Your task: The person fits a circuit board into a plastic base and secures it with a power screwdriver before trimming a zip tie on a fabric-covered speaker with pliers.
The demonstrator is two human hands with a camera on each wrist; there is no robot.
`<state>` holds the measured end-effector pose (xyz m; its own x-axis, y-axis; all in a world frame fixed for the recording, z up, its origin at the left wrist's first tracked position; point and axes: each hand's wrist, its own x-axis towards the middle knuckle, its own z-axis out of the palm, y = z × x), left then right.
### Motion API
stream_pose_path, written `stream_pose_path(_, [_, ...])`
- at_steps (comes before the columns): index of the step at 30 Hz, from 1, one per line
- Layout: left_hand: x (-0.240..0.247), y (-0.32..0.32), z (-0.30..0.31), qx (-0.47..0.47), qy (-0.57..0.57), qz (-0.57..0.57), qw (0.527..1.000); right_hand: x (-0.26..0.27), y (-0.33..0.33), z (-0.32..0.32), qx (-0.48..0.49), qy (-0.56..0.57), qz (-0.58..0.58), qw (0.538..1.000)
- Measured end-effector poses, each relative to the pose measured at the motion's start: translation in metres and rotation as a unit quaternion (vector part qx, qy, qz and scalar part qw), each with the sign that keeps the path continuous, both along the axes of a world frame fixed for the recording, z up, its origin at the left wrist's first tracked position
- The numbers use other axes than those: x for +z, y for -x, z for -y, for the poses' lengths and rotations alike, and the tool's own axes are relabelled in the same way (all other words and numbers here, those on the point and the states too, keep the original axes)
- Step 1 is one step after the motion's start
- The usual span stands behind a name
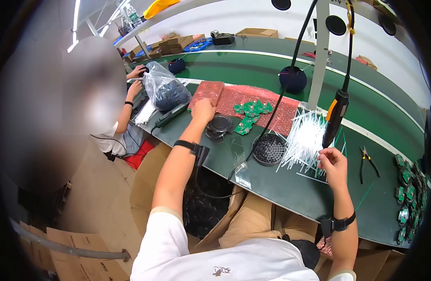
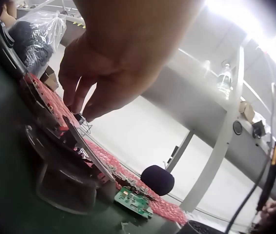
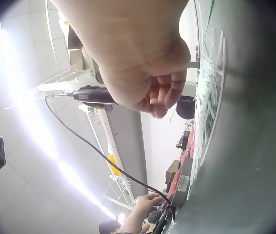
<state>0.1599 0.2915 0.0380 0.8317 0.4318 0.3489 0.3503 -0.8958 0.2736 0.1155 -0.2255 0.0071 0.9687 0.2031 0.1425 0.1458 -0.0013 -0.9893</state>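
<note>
My left hand (image 1: 204,111) is over the pink bubble wrap (image 1: 209,93), beside a black round part (image 1: 220,123). The left wrist view shows its fingertips pinching a small dark piece (image 2: 81,118) with thin wires, above the round part's raised edge. Green circuit boards (image 1: 254,108) lie on the wrap to the right. My right hand (image 1: 335,168) has curled fingers at the lower end of a hanging electric screwdriver (image 1: 336,114); no object shows between them in the right wrist view, where the screwdriver (image 3: 94,95) passes behind the hand.
White strips (image 1: 305,140) are piled left of my right hand, next to a round dish (image 1: 268,149) of small black pieces. Pliers (image 1: 364,164) and more boards (image 1: 407,192) lie at the right. A bagged dark bundle (image 1: 171,96) and another person's hand (image 1: 135,89) are at the left.
</note>
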Motion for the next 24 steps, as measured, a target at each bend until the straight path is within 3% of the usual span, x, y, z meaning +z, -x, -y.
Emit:
stream_pose_path(5, [-0.006,-0.044,0.001,-0.073,0.039,-0.065,0.994,0.000,0.005,0.000,0.004,0.042,0.039,0.998])
stream_pose_path(10, [-0.026,-0.081,0.030,-0.062,0.015,-0.128,0.990,0.000,0.011,-0.004,0.018,0.101,0.070,0.992])
stream_pose_path(12, [-0.030,-0.082,0.039,-0.028,0.058,-0.149,0.987,0.003,0.011,-0.003,0.013,0.113,0.083,0.990])
stream_pose_path(14, [-0.028,-0.078,0.044,-0.027,0.033,-0.115,0.992,0.000,0.010,-0.003,0.004,0.098,0.092,0.991])
stream_pose_path(17, [-0.039,-0.083,0.027,-0.067,0.259,0.081,0.960,0.004,0.014,-0.003,0.007,0.096,0.103,0.990])
stream_pose_path(18, [-0.035,-0.075,0.027,-0.065,0.258,0.078,0.961,0.006,0.016,-0.004,0.008,0.094,0.099,0.991])
stream_pose_path(20, [-0.007,-0.044,0.033,-0.109,0.239,0.236,0.935,0.010,0.019,-0.004,0.011,0.107,0.127,0.986])
stream_pose_path(22, [0.017,-0.001,0.044,-0.150,0.391,0.253,0.872,0.014,0.024,-0.006,0.014,0.099,0.126,0.987])
stream_pose_path(24, [0.044,0.061,0.082,-0.161,0.438,0.240,0.851,0.020,0.030,-0.008,0.034,0.061,0.086,0.994])
